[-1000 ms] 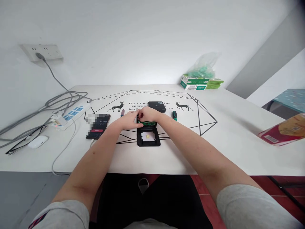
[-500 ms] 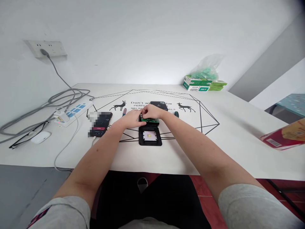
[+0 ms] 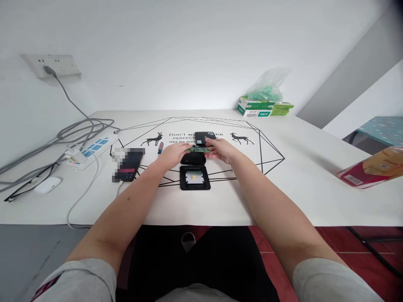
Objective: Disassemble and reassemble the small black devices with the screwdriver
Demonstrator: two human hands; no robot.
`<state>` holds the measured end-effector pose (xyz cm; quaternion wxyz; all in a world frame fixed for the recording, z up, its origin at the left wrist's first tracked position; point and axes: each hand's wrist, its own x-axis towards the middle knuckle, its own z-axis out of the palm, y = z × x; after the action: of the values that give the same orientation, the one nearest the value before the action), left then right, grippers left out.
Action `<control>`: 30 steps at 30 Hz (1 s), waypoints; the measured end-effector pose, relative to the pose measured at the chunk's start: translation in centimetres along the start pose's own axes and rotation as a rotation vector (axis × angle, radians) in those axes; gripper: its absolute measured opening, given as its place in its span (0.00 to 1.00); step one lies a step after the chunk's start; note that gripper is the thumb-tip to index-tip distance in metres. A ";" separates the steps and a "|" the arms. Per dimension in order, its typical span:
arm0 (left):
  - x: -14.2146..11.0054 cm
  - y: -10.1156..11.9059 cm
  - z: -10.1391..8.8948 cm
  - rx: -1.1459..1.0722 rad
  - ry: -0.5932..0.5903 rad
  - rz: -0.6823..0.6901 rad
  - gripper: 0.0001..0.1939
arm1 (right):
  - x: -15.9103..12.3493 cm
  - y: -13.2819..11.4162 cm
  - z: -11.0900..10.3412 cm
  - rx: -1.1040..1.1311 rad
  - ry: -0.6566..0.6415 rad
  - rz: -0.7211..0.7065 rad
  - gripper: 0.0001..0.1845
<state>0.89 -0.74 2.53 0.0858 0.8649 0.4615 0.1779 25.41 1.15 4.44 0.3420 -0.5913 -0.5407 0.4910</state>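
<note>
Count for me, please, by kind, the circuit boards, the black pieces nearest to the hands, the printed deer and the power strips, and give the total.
Circuit board: 1
Black pieces: 3 (rear piece, lower piece under the board, square frame)
Printed deer: 2 (left deer, right deer)
Power strip: 1
Total: 7
</note>
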 end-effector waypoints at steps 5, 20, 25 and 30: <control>-0.4 -0.5 0.3 -0.086 -0.050 0.039 0.39 | -0.1 -0.2 -0.5 0.114 0.045 0.027 0.16; -0.4 -1.4 0.1 0.108 -0.220 -0.067 0.54 | 2.2 1.9 -5.3 -0.385 0.287 0.014 0.09; -0.3 -2.0 0.7 0.091 -0.201 -0.068 0.55 | 2.2 1.9 -4.7 -0.567 0.267 -0.014 0.16; -0.4 -2.0 0.7 0.090 -0.210 -0.082 0.54 | 2.1 1.7 -4.0 -0.760 0.303 -0.022 0.25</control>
<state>-0.56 0.10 1.14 0.1018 0.8621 0.4925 0.0617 29.60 3.40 3.52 0.1800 -0.7354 -0.6334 0.1601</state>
